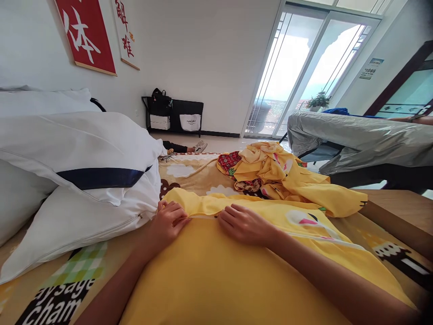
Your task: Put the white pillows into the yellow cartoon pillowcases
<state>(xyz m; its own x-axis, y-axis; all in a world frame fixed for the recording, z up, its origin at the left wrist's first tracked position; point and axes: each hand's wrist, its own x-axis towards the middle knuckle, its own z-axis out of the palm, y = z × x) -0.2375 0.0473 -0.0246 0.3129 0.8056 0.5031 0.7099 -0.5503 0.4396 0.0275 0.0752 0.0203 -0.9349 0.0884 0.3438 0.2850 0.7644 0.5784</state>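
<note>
Work along the upper edge of the smooth yellow fabric cover [203, 271], spread at 6 o'clock from view centre. With left hand [172, 222] pinched closed on that edge at 7 o'clock, hold the narrow white strip [201, 217] straight and taut. With right hand [241, 225] curled over the edge at 5 o'clock (thumb hidden; impossible to tell how tightly pinched), guard against folds snagging.

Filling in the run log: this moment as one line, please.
left hand: pinching edge of yellow fabric; right hand: curled at same edge; crumpled yellow cloth: beyond hands; white pillows: at left
</note>
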